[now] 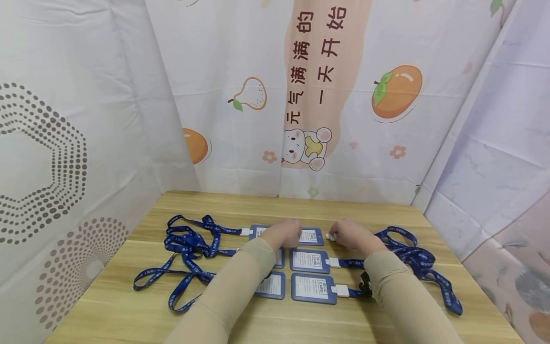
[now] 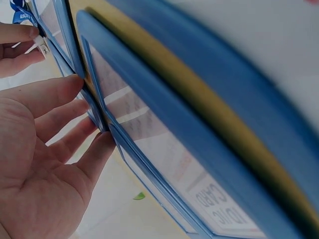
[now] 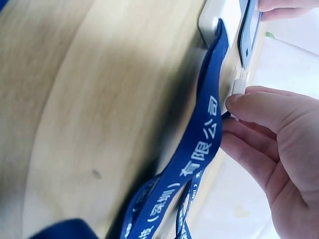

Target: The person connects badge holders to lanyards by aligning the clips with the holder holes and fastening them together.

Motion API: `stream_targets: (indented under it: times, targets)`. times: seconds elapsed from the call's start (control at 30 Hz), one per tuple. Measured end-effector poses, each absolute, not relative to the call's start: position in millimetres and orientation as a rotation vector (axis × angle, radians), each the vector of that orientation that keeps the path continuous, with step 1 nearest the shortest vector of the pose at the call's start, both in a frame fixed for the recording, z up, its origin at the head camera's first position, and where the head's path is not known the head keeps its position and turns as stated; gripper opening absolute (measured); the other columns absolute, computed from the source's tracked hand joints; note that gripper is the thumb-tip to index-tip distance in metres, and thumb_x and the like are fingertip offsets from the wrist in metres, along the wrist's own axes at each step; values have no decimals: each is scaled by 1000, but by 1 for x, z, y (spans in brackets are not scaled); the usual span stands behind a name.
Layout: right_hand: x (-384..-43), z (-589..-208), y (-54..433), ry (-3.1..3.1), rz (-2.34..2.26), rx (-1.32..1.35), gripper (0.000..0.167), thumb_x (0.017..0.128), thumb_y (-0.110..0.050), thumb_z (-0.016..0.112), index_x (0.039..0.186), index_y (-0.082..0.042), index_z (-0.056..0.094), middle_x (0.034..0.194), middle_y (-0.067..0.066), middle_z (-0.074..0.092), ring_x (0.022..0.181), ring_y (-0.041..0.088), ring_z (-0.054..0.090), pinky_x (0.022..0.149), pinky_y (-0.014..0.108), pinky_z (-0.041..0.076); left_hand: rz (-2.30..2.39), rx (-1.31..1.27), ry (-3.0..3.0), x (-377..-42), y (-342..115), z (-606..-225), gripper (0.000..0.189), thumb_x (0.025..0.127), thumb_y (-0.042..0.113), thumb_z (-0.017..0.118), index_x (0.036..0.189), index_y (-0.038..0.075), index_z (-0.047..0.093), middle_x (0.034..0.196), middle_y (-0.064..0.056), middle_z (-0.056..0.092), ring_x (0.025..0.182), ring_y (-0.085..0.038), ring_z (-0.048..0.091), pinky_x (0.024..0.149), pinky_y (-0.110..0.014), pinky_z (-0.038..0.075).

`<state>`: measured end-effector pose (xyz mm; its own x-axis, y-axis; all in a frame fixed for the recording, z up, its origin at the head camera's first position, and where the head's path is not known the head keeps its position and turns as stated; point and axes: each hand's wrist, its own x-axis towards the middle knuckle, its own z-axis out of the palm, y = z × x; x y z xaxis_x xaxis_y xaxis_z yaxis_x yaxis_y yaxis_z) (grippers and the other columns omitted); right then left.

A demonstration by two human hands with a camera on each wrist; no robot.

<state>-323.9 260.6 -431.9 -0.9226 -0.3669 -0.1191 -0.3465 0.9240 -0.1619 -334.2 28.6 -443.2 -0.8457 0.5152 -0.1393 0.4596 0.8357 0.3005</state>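
Blue card holders lie in two columns on the wooden table. My left hand (image 1: pixel 283 233) grips the left end of the farthest holder in the right column, a blue ID card holder (image 1: pixel 312 236). Its fingers (image 2: pixel 65 92) meet at the holder's edge in the left wrist view. My right hand (image 1: pixel 350 233) pinches a white lanyard clip (image 3: pixel 239 86) between thumb and fingers. A small gap separates this clip from the holder's slotted end. The blue lanyard (image 1: pixel 399 234) trails off to the right, partly hidden by the hand.
Nearer me in the right column lie two more card holders (image 1: pixel 309 261), (image 1: pixel 313 288) with white clips attached. Left-column holders (image 1: pixel 271 285) are partly covered by my left arm. Tangled blue lanyards (image 1: pixel 185 241) spread at the left. A printed curtain (image 1: pixel 240 143) hangs behind the table.
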Motion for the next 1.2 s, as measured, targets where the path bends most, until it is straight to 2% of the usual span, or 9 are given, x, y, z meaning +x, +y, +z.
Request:
stream_targets:
  times: [0.3,0.6,0.8,1.2]
  targets:
    - [-325,-432,260,2935,-213,-539,13,89,1,72,93,-9,79,91,5,68,80,20,58,78,39,54,356,764,2787,-336,29,-444,9,89,6,69,93,12,76,85,1,65,72,-14,59,69,-27,53]
    - [-327,-434,258,2951,-169,-568,14,88,1,72,94,-8,79,98,6,72,84,19,61,83,42,57,370,759,2779,-336,28,-444,12,91,5,67,95,12,76,86,1,66,73,-14,59,71,-28,53]
    - [-328,-434,258,2946,-170,-558,15,88,2,71,96,-8,79,99,7,71,84,19,61,82,42,57,380,761,2785,-336,28,-443,14,92,5,66,98,11,77,88,1,66,73,-14,59,70,-28,53]
    - [-325,-430,254,2954,-165,-613,15,87,2,71,93,-9,79,97,5,72,82,18,61,80,40,57,390,734,2779,-336,29,-443,12,92,6,67,93,13,76,84,2,64,70,-14,60,66,-27,52]
